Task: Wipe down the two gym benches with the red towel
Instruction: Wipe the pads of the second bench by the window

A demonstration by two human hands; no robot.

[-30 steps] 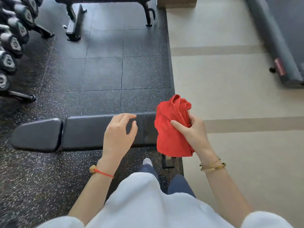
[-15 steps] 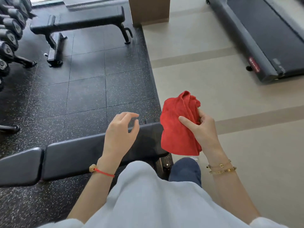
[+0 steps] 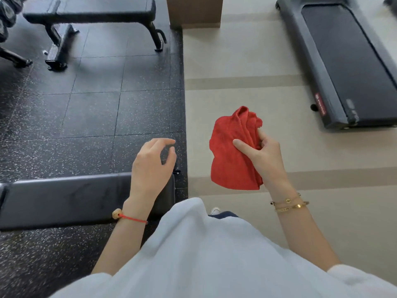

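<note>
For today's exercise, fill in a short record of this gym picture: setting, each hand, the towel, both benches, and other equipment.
setting: gym floor, dark rubber tiles beside pale flooring
left hand: empty, fingers loosely curled, above the near bench end
right hand: grips the red towel, bunched, in the air over pale floor
near bench: black pad, towel not touching it
far bench: black, flat, untouched
other equipment: treadmill at right
</note>
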